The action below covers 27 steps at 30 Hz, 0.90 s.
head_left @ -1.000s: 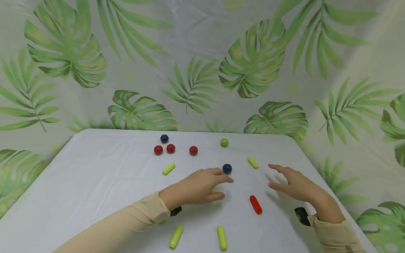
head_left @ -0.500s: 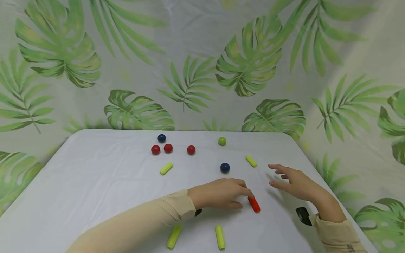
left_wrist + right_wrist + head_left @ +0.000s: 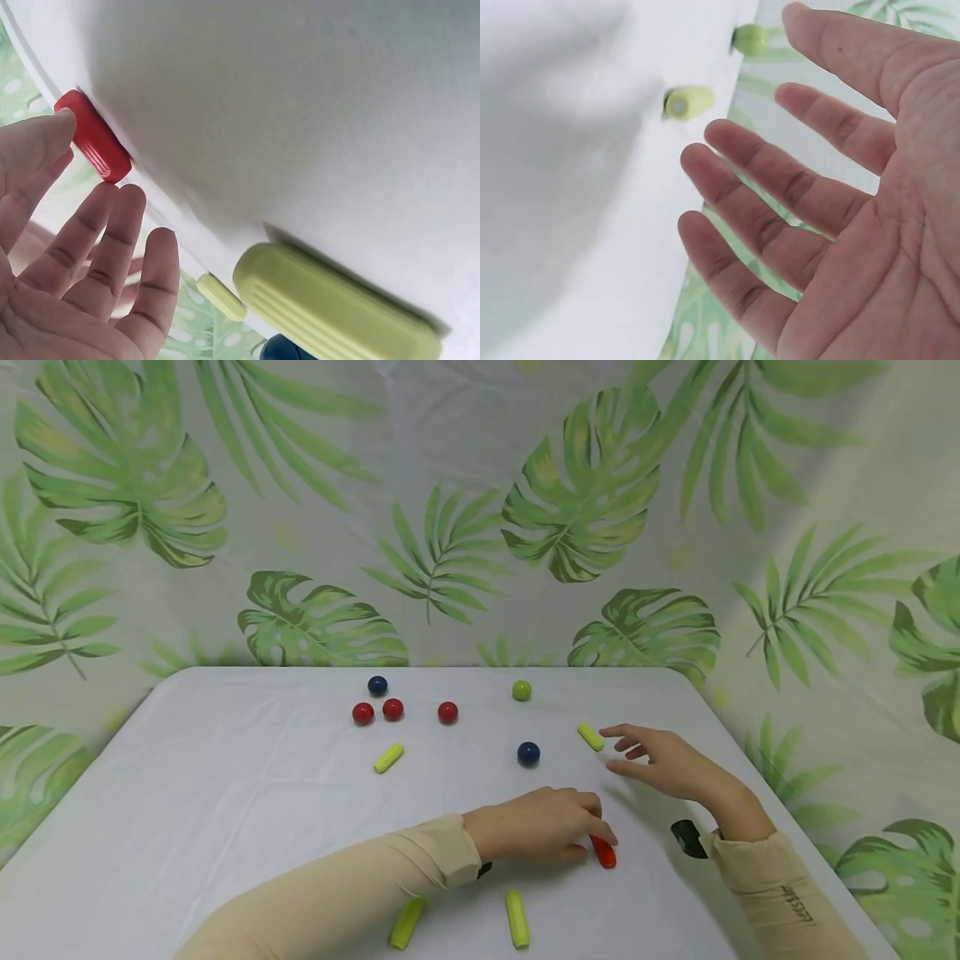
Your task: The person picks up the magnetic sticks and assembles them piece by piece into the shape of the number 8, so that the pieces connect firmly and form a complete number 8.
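Over the right-middle of the table, my left hand (image 3: pixel 543 822) reaches down at a short red ribbed stick (image 3: pixel 604 853), its index finger overlapping the stick's far end. In the left wrist view, thumb and fingertips lie around the red stick (image 3: pixel 97 139), with a gap between them and the fingers mostly straight. A large-looking yellow-green stick (image 3: pixel 337 307) is beside that hand there. My right hand (image 3: pixel 667 764) hovers with loosely spread fingers, holding nothing. Its fingertips are close to a yellow-green stick (image 3: pixel 590 737) in the head view.
A dark blue ball (image 3: pixel 528 753) lies mid-table. Toward the back are a green ball (image 3: pixel 522 690), three red balls (image 3: pixel 447 712) and another dark blue ball (image 3: pixel 378 686). Yellow-green sticks lie left of middle (image 3: pixel 388 758) and near the front (image 3: pixel 517 919). Leaf-patterned cloth (image 3: pixel 322 618) hangs behind.
My left hand has moved right, from beside the dark blue ball to the red stick. My right hand has shifted forward and left toward the yellow-green stick. The head view has shifted slightly.
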Each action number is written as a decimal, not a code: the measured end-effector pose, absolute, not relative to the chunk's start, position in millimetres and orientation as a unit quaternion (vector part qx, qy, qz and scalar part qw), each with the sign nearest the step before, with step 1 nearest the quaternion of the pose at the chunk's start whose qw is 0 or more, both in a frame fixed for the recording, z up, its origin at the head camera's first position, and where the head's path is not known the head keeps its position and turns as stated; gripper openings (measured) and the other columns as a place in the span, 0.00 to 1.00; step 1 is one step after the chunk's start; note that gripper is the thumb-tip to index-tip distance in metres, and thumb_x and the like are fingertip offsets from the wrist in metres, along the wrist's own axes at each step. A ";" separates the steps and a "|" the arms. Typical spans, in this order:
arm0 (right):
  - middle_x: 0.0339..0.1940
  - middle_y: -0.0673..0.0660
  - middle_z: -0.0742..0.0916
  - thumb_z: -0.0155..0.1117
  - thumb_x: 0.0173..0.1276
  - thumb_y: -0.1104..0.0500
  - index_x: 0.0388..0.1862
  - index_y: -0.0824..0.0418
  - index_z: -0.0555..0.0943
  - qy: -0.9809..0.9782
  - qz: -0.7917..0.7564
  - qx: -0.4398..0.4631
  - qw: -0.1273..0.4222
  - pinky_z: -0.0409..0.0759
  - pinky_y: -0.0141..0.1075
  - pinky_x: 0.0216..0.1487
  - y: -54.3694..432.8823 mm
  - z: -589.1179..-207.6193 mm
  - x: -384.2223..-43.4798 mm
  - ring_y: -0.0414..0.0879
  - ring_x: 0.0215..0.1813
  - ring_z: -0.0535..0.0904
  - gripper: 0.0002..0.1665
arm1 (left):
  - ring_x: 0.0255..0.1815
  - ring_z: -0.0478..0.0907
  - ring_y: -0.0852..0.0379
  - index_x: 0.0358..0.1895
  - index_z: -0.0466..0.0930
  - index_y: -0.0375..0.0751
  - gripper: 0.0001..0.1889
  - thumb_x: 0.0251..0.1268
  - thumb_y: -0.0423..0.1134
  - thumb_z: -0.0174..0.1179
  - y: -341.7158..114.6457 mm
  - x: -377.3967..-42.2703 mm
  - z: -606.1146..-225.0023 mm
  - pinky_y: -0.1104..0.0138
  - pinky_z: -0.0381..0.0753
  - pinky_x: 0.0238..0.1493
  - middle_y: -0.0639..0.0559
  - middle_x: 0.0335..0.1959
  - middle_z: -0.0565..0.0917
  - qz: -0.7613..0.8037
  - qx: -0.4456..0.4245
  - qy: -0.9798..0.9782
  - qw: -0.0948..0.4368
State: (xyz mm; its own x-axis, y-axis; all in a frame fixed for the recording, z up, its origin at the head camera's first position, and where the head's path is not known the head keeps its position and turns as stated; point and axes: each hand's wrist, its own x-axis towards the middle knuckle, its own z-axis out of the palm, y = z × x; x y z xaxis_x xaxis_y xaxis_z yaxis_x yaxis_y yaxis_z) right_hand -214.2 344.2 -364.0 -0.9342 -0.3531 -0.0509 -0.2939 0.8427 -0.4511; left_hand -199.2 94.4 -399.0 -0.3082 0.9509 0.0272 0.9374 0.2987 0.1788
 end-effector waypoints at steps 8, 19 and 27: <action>0.58 0.66 0.89 0.68 0.80 0.52 0.73 0.61 0.78 0.944 -0.241 -0.214 0.074 0.86 0.57 0.59 322.8 -370.5 -242.9 0.60 0.59 0.88 0.28 | 0.46 0.78 0.66 0.60 0.89 0.64 0.18 0.73 0.37 0.69 96.5 -198.8 -402.4 0.78 0.75 0.37 0.59 0.50 0.83 0.073 0.586 0.807 0.019; 0.53 0.58 0.90 0.68 0.80 0.53 0.71 0.59 0.80 0.924 -0.292 -0.226 0.098 0.86 0.48 0.58 305.0 -387.8 -266.5 0.51 0.54 0.89 0.25 | 0.38 0.77 0.67 0.55 0.92 0.62 0.14 0.73 0.37 0.70 93.5 -198.2 -404.4 0.79 0.71 0.35 0.59 0.42 0.82 0.096 0.580 0.809 0.008; 0.49 0.57 0.90 0.69 0.78 0.53 0.71 0.59 0.80 0.914 -0.305 -0.235 0.125 0.86 0.48 0.57 294.6 -398.5 -275.9 0.49 0.52 0.89 0.26 | 0.39 0.77 0.68 0.55 0.93 0.60 0.14 0.73 0.37 0.70 91.3 -198.1 -406.3 0.81 0.68 0.40 0.58 0.42 0.84 0.107 0.585 0.804 0.011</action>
